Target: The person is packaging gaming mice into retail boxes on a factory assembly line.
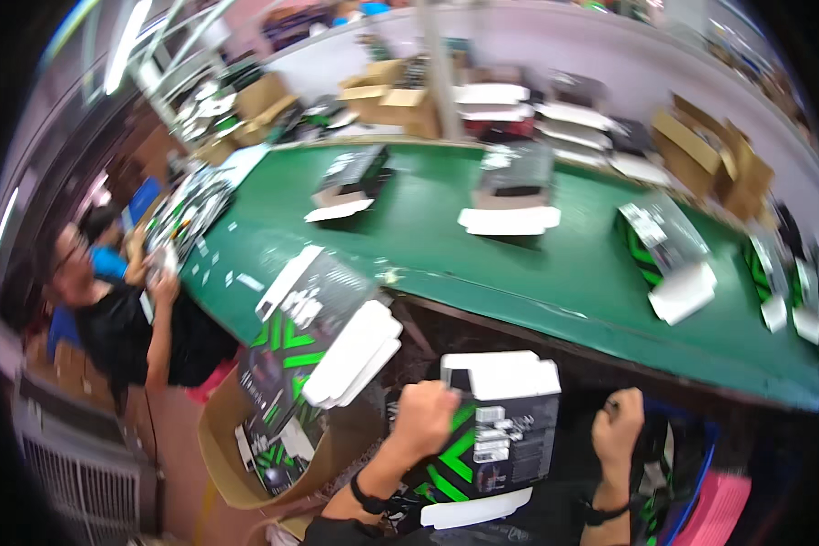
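A black cardboard box with bright green stripes and white open flaps at both ends stands in front of me, low and close to my body. My left hand is closed at its upper left edge, gripping it there. Apart from the box, to its right, my right hand is raised with fingers curled; a small dark spot shows at them, too blurred to name. To the left, a carton holds several similar black and green boxes, stacked above its rim, with white flaps sticking out.
A long green table crosses in front, bearing open-flapped boxes. Brown cartons line its far edge. At left, a person in black handles small parts by a heap. Pink material lies at lower right.
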